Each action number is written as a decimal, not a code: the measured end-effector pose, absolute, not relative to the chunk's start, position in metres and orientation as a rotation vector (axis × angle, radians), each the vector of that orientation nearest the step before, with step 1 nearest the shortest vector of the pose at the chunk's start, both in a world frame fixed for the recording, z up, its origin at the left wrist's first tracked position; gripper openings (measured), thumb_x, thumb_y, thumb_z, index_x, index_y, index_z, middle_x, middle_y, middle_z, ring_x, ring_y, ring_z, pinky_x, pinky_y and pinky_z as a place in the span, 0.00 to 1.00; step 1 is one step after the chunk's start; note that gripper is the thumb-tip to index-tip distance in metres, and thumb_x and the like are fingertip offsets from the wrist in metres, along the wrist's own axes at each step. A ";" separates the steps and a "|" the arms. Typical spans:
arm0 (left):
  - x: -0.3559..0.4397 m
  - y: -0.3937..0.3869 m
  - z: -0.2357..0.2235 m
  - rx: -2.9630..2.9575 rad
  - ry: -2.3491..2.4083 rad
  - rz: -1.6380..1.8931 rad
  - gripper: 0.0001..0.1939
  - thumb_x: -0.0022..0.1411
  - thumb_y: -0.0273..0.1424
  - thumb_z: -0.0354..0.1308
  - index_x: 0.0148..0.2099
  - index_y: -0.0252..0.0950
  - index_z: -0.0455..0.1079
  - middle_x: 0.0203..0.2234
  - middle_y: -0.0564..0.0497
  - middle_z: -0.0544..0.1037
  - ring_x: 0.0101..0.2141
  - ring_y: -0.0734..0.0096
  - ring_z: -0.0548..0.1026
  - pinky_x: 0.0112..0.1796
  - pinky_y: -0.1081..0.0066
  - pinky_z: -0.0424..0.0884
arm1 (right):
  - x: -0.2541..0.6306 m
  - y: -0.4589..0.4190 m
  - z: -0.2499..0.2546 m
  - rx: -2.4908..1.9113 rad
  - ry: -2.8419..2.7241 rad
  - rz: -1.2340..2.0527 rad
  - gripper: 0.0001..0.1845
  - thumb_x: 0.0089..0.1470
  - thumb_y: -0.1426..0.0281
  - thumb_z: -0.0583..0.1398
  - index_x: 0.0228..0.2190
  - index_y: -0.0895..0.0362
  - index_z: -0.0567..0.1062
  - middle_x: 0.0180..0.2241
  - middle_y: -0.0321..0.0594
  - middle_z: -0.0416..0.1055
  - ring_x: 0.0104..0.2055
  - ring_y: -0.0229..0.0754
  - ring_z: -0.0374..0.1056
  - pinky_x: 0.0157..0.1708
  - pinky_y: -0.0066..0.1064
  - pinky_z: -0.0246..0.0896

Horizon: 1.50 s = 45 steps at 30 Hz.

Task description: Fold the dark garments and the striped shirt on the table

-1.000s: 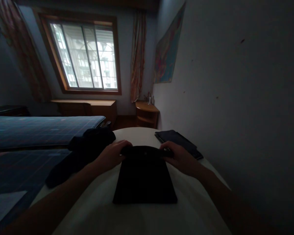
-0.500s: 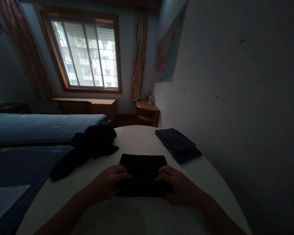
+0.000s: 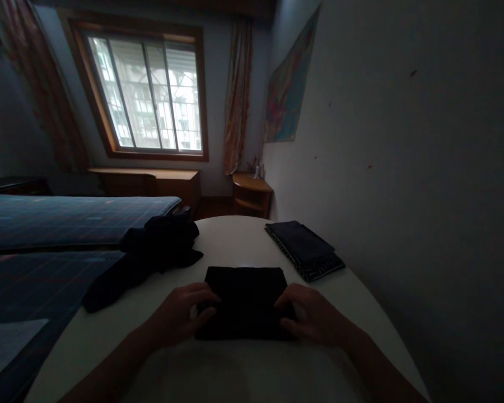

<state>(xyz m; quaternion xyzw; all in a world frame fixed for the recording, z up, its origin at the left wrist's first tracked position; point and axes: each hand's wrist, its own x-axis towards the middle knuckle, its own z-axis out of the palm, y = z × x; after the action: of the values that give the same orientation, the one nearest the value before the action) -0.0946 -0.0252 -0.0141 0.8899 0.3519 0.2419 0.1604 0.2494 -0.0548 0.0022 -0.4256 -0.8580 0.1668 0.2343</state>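
Note:
A black garment point(image 3: 246, 305), folded into a flat rectangle, lies on the white round table point(image 3: 231, 238) in front of me. At its left edge rests my left hand point(image 3: 185, 310), with fingertips on the cloth and the thumb spread apart from them. My right hand point(image 3: 308, 310) touches the right edge in the same way, its thumb and fingers separated. Neither hand lifts the cloth. The darkness hides the garment's folds and its exact kind.
A crumpled dark garment point(image 3: 151, 257) lies on the table's left side. At the right back sits a folded dark stack point(image 3: 302, 246), its lower piece patterned. A bed with a plaid cover point(image 3: 67, 218) stands to the left, and a wall point(image 3: 403, 224) rises at the right.
Both thumbs have come from the cloth's near edge up beside the fingers, and the grips have loosened. The front flap of the garment now lies flatter.

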 end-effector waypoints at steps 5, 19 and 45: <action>-0.095 -0.011 -0.031 2.485 1.286 0.847 0.12 0.66 0.37 0.53 0.48 0.43 0.74 0.46 0.47 0.77 0.46 0.61 0.75 0.49 0.61 0.71 | 0.262 -0.023 -0.027 -1.557 -1.865 0.342 0.17 0.60 0.59 0.53 0.43 0.53 0.75 0.33 0.42 0.76 0.35 0.46 0.72 0.39 0.38 0.66; -0.094 0.036 -0.067 2.043 1.336 0.961 0.25 0.69 0.39 0.43 0.61 0.34 0.66 0.54 0.43 0.75 0.55 0.59 0.72 0.56 0.60 0.67 | 0.260 0.016 -0.058 -1.353 -1.828 0.601 0.21 0.61 0.64 0.50 0.51 0.55 0.74 0.50 0.45 0.75 0.52 0.47 0.71 0.54 0.43 0.64; -0.085 -0.008 -0.045 2.594 1.124 0.534 0.23 0.72 0.38 0.47 0.66 0.46 0.59 0.67 0.47 0.56 0.66 0.56 0.53 0.63 0.45 0.52 | 0.242 -0.022 -0.035 -1.414 -2.337 0.579 0.29 0.64 0.54 0.51 0.63 0.47 0.61 0.68 0.41 0.51 0.71 0.52 0.37 0.66 0.58 0.32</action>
<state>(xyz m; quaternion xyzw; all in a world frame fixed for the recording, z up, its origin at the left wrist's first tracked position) -0.0851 -0.0078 -0.0452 0.8938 0.3872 0.1839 0.1321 0.2418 -0.0221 -0.0352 -0.4986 -0.8243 0.2044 0.1736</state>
